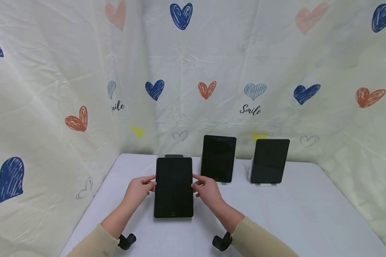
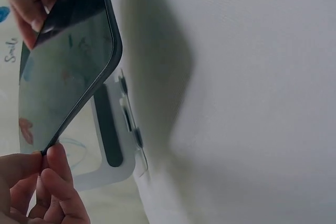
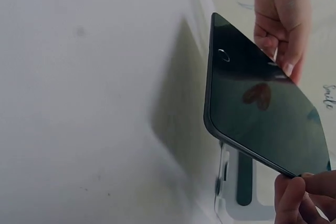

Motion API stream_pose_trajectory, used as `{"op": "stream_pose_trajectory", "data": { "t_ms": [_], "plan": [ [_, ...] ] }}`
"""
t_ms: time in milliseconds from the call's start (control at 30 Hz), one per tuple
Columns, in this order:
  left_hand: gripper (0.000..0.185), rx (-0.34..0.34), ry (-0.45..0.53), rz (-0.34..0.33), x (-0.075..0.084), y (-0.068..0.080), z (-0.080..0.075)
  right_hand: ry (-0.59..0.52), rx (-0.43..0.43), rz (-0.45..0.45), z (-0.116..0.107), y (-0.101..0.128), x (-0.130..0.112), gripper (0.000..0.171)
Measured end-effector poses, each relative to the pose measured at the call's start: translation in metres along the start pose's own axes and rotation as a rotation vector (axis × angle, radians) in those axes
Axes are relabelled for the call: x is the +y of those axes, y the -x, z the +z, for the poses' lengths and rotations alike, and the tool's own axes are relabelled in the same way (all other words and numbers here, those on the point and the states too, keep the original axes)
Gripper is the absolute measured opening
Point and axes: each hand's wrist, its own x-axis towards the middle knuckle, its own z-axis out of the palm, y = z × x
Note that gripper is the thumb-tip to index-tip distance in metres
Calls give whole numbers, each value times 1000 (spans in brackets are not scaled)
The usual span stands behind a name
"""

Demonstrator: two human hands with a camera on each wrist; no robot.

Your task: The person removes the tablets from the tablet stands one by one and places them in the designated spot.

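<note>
A black tablet (image 1: 173,187) with a dark screen is held upright above the white table (image 1: 296,217), left of centre. My left hand (image 1: 140,188) pinches its left edge and my right hand (image 1: 205,189) pinches its right edge. In the left wrist view the tablet (image 2: 65,72) hangs above a clear stand (image 2: 113,145), with my fingers (image 2: 52,169) on its edge. In the right wrist view the tablet (image 3: 257,106) is tilted over the stand (image 3: 239,195) with my fingertips (image 3: 294,198) at its corner. The stand (image 1: 174,156) peeks out behind the tablet's top.
Two more black tablets (image 1: 218,158) (image 1: 269,161) lean upright on clear stands at the back of the table. A cream cloth with printed hearts (image 1: 251,91) hangs behind and on both sides. Black wrist mounts (image 1: 222,242) sit under my forearms.
</note>
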Motion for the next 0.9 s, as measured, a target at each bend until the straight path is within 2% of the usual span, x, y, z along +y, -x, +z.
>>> {"op": "stream_pose_trajectory", "data": {
  "t_ms": [367,600,900],
  "plan": [
    [33,-39,-40,-44,-9,12,-2,24,-74,37,6,12,9,43],
    [31,-88,-96,-84,-20,9,-1,-6,-122,91,13,18,18,44],
    [30,-135,-127,-141,-33,9,1,77,-167,83,23,20,35,41]
  ]
}}
